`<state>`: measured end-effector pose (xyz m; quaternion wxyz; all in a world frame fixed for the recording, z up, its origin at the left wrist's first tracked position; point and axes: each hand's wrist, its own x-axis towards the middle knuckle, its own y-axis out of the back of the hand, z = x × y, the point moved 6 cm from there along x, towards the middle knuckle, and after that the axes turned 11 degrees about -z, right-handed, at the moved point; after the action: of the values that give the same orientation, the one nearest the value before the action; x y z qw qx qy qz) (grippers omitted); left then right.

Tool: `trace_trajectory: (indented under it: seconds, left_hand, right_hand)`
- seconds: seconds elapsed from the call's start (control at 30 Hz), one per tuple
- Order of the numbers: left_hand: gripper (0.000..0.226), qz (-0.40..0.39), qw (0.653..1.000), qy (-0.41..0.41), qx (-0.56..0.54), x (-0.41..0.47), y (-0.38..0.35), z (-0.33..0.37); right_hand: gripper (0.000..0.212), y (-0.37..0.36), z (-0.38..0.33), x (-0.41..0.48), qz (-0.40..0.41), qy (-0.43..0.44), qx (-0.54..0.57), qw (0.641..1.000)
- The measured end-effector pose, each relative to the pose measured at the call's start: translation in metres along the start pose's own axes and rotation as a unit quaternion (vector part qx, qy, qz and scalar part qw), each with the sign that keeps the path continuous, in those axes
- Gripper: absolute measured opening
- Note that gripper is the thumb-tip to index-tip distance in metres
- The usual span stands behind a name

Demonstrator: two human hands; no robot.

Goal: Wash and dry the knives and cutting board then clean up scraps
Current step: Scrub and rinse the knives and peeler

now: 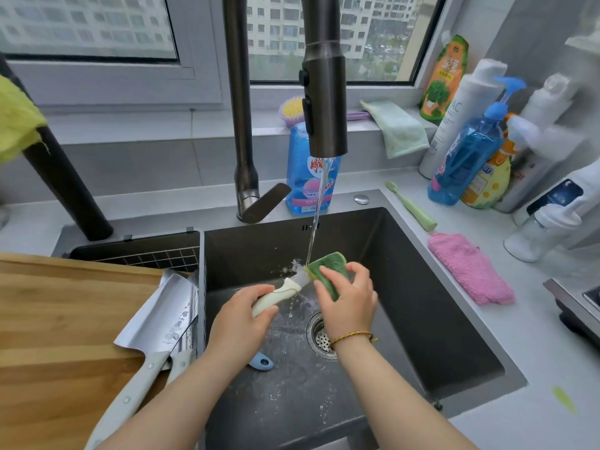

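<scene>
Over the dark sink (422, 287), my left hand (240, 316) grips the cream handle of a small knife (279, 293). Its blade points right and is mostly hidden inside a green and yellow sponge (328, 271). My right hand (347, 297) holds that sponge folded round the blade. Water from the tap (324, 102) falls onto the blade and sponge. A cleaver (156, 323) with a white handle lies on the wooden cutting board (58, 319) at the left; a second white handle shows beside it.
A blue utensil (261, 362) lies on the sink floor near the drain (319, 336). A pink cloth (470, 271), a green toothbrush-like brush (410, 206) and several bottles (464, 164) stand on the right counter. A green scrap (565, 399) lies at the front right.
</scene>
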<state>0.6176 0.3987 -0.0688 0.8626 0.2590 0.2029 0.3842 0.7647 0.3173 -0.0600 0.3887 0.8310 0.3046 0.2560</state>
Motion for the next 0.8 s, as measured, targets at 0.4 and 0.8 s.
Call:
trace_trajectory:
  seconds: [0.4, 0.8]
  left_hand:
    - [0.033, -0.018, 1.0, -0.011, -0.007, -0.01, -0.006, -0.002]
    - [0.032, -0.043, 0.998, -0.012, -0.051, -0.018, -0.02, 0.002]
  right_hand:
    - [0.027, 0.0, 0.035, -0.002, 0.015, -0.048, -0.042, 0.998]
    - [0.033, 0.075, 0.076, -0.077, 0.071, -0.089, -0.076, 0.991]
